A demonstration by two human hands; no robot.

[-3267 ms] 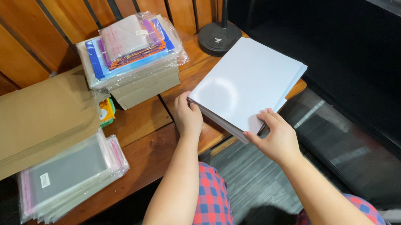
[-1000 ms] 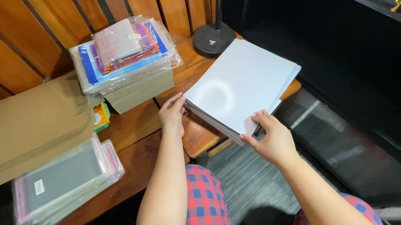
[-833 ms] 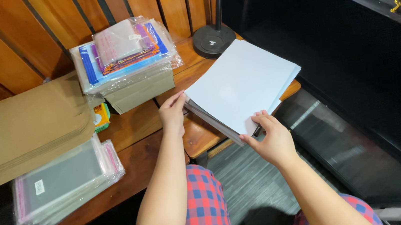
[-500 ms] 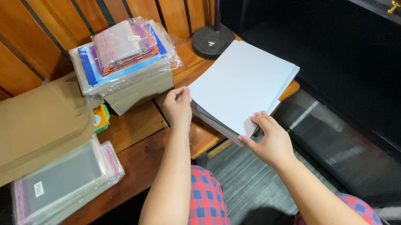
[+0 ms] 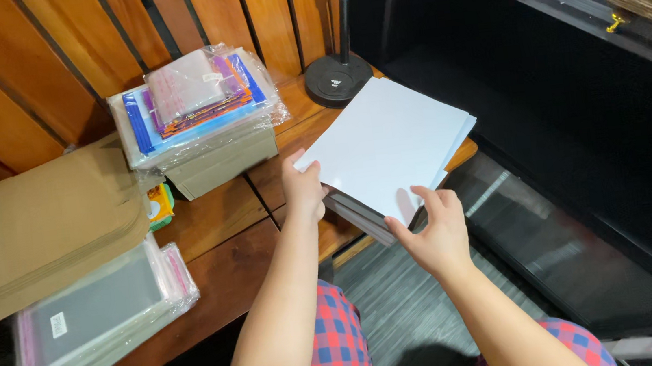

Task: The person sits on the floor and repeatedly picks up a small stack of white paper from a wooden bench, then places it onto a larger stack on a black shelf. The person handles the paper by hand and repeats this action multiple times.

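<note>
Fingers of left hand (image 5: pixel 304 187) and right hand (image 5: pixel 430 232) gripping white paper stack (image 5: pixel 387 147); plastic-wrapped bundles (image 5: pixel 199 107) alongside.

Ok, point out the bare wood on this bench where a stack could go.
Bare bench wood shows in front of the wrapped bundle, between the flat cardboard pile and the left hand. A smaller strip lies beside the clear sleeves, toward the near edge. The right end is crowded: white sheets, round lamp base, right hand.
</note>
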